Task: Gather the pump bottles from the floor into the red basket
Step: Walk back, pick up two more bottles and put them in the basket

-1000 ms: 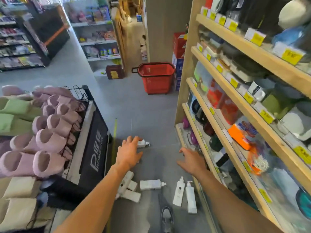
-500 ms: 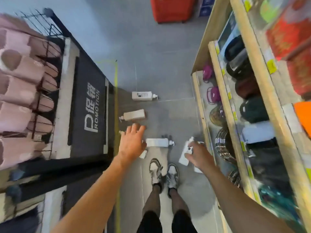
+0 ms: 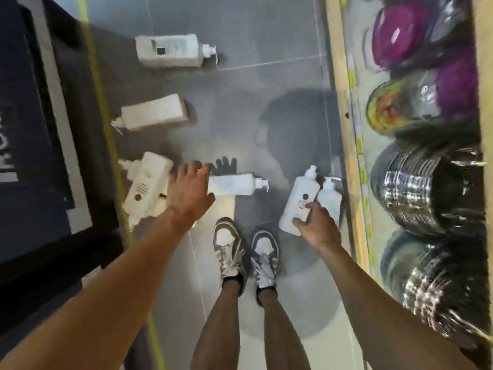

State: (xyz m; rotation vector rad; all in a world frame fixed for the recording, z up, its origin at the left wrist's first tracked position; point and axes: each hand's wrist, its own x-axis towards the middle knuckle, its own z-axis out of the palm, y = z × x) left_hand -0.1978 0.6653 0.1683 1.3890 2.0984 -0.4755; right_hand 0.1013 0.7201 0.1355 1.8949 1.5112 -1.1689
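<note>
The person's shoes point(image 3: 246, 249) stand on the grey floor point(image 3: 266, 36) with white pump bottles lying all around them. Just right of the shoes the right hand point(image 3: 317, 227) has its fingers closed round the base end of a tall bottle point(image 3: 300, 201), a smaller bottle point(image 3: 329, 197) touching it on the far side – whether that one is gripped too cannot be told. Just left of the shoes the left hand point(image 3: 190, 189) is spread wide and empty over the butt of a bottle lying flat point(image 3: 233, 184). Further left sits a boxy bottle point(image 3: 146, 186) on top of others; beyond it lie a tapered bottle point(image 3: 153, 112) and a large flat one point(image 3: 170, 50). They look like rigid, smooth plastic, probably heavy if full – best taken round the body, not by the thin pump head. The red basket is out of view. A dark display stand point(image 3: 34, 129) hems in the left side and a low wooden shelf point(image 3: 344, 102) of bowls the right, so reach is narrow
</note>
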